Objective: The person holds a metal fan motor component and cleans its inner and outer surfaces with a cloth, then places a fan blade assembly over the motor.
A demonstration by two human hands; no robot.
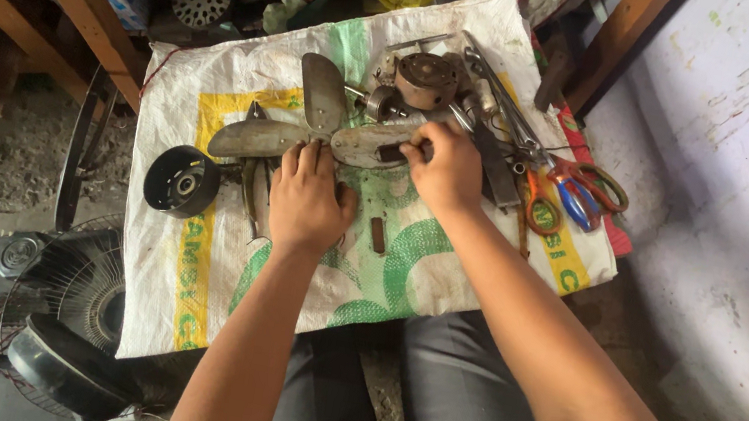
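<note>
Fan blade [308, 123] pressed flat under left hand [307, 199]; right hand [448, 167] fingers pinching blade tip

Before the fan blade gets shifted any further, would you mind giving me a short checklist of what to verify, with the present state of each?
1. Left hand pressing on the fan blade hub: ok.
2. Right hand gripping the right-side blade tip: ok, fingers curled on it.
3. Blade fully on the woven sack: ok.
4. Black round motor cover apart from the blades: ok, left of them.
5. Scissors and pliers away from the hands: not ok, close beside the right hand.
6. Blade free of its shaft: cannot tell, hidden by the left hand.
</note>
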